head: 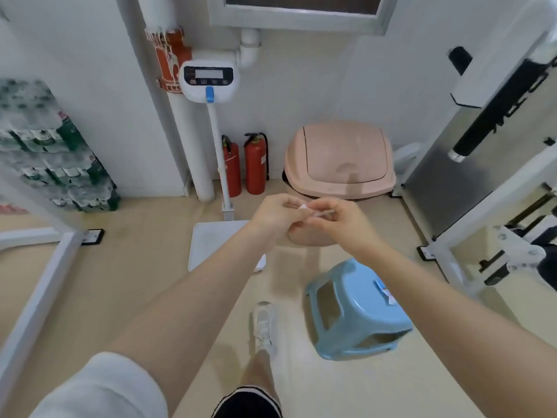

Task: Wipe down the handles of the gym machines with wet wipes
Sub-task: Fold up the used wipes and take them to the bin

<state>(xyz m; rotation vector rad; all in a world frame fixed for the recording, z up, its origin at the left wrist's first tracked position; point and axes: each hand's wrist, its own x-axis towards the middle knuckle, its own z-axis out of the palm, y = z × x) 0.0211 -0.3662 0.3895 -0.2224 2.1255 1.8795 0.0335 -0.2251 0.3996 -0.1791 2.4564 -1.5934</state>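
Sneaker (pixel 264 325) and blue stool (pixel 357 312) are seen nearest, on the floor. Beyond them, a small white wet wipe (pixel 303 207) is pinched between the fingers of the left hand (pixel 275 217) and right hand (pixel 339 220). Farther off, a pink bin (pixel 339 159) is set by the wall.

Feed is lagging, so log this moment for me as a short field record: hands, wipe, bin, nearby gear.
left hand: pinches the wipe
right hand: pinches the same wipe
wipe: small white wad between both hands, mostly hidden
bin: pink, lid closed, just beyond the hands
stool: blue, on the floor at right
machine handle: black, far right, untouched
scale: white, against the wall
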